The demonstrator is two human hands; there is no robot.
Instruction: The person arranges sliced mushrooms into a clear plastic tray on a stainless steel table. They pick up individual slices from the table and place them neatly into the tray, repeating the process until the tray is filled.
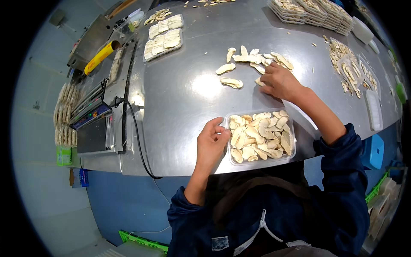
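A clear plastic tray (228,141) filled with pale dried mushroom slices stands near the front edge of the steel table (179,106). At its left rim is my left hand (212,139), thumb and fingers loosely curled, with nothing visible in it. Beyond the tray, my right hand (277,82) is over a loose group of larger mushroom slices (247,58), its fingertips beside one slice (259,81); whether it grips that slice cannot be told. Two single slices (225,68) (231,83) lie to the left of the group.
Two trays of neatly laid slices (163,43) stand at the far left. Tall stacks of filled trays (310,14) are at the far right, with heaped fragments (340,54) nearer. A packaging machine with a black cable (138,131) borders the left side.
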